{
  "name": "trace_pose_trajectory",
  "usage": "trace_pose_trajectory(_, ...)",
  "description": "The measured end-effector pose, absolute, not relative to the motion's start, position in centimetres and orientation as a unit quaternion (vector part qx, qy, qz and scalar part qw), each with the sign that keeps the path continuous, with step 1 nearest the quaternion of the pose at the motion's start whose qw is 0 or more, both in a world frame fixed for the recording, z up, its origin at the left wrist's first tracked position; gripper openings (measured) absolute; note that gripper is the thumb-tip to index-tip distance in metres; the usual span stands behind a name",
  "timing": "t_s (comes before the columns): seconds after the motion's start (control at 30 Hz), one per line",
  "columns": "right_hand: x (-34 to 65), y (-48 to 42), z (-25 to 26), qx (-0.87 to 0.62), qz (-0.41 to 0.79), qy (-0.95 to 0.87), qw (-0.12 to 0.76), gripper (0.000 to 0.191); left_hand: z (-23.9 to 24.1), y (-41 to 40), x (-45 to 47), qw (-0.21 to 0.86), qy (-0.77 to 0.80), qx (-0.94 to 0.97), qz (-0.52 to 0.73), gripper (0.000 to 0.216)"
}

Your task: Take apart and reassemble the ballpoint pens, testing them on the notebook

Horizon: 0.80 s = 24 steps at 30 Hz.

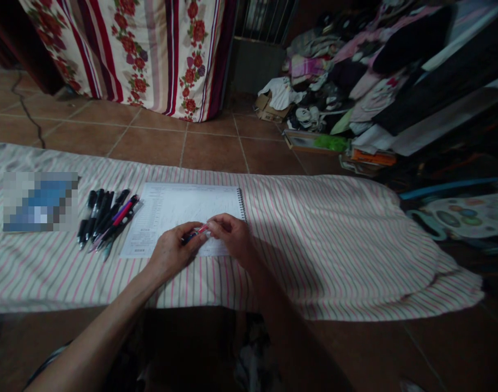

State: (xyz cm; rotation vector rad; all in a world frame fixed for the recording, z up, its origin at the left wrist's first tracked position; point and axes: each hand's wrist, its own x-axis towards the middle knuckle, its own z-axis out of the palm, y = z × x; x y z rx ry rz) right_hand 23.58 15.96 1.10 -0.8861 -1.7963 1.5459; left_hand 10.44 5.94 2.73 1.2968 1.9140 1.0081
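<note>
Head view: pen [201, 229] between left fingers [189, 225] and right fingers [222, 219] (both tight on it), over notebook [192, 202].

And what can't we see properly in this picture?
In the head view:
Pen: partly hidden by the fingers.
Notebook: its writing is too small and faint to read.
Blue thing: blurred by big squares.
Striped cloth: left end cut off by the picture's edge.

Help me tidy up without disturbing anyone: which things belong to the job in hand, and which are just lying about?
Part of the job, it seems:
pen (probably), held between left hand and right hand
notebook, beneath them
pens beside the notebook

Just lying about:
heap of clothes
cardboard box
blurred blue thing, use unclear
</note>
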Motion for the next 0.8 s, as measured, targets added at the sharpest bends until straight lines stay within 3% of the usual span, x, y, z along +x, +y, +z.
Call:
trace_pose_trajectory(0.33,23.4,16.0,1.2,-0.339,0.641,-0.616,0.307,0.025,1.9,5.7,9.9,0.338,0.719,0.424,0.435,0.031)
trace_pose_trajectory(0.8,23.4,15.7,2.0,-0.337,0.640,-0.619,0.306,0.021,2.3,5.8,10.5,0.349,0.703,0.410,0.464,0.024)
